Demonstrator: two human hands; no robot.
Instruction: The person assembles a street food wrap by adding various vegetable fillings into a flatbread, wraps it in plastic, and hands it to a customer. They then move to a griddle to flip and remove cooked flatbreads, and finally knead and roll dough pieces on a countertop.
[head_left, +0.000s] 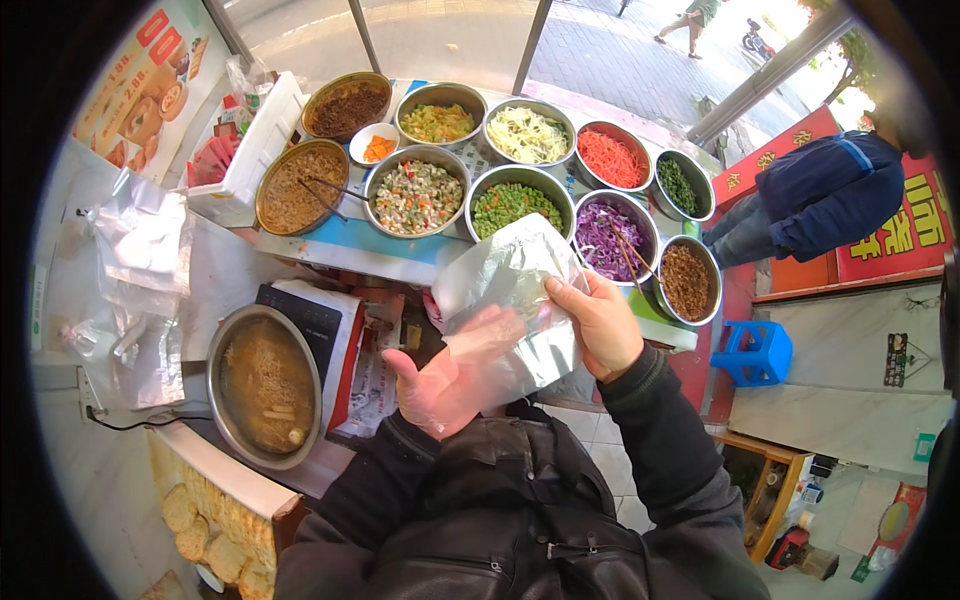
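My right hand (607, 322) pinches a thin, shiny translucent plastic bag (540, 262) by its right edge, thumb on top. The fingers of my left hand (442, 382) show blurred through the film, spread flat with the thumb apart. Whether they lie inside the bag or behind it is unclear. Beyond the bag are a steel bowl of chopped green vegetables (517, 206) and a bowl of shredded purple cabbage (615, 232) with chopsticks. Nearby stand a bowl of mixed diced vegetables (418, 196) and a bowl of brown crumbly food (686, 281).
A pot of broth (264, 386) sits on an induction cooker (307, 322) at left, near flatbreads (225, 559). Plastic bags (142, 240) hang on the left wall. Several more filled bowls line the counter by the glass. A person (832, 187) stands at right beyond a blue stool (754, 352).
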